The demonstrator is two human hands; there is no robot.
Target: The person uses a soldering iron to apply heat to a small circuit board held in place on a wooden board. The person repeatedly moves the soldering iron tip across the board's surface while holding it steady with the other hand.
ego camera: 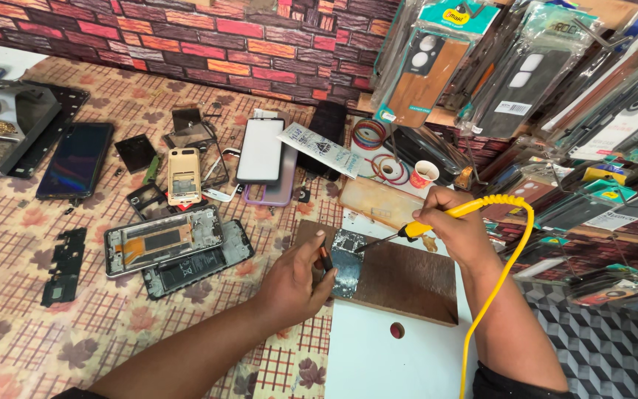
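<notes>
Bright, even light, soft shadows, glare on the plastic-wrapped phone cases point(437, 66), slight bending at the edges.

A yellow-handled soldering iron point(437, 219) lies slanted in the right hand point(461, 229), its thin dark tip pointing down and left onto a small circuit board point(348, 260), while its coiled yellow cord point(507, 244) loops over the wrist and drops along the forearm. The circuit board, bluish-grey with silvery shielded patches, lies flat on the left part of a brown wooden board point(407, 284) that rests on a white surface. The left hand point(297, 284) presses on the circuit board's left edge, pinching a small dark tool with an orange band point(326, 258) against it.
</notes>
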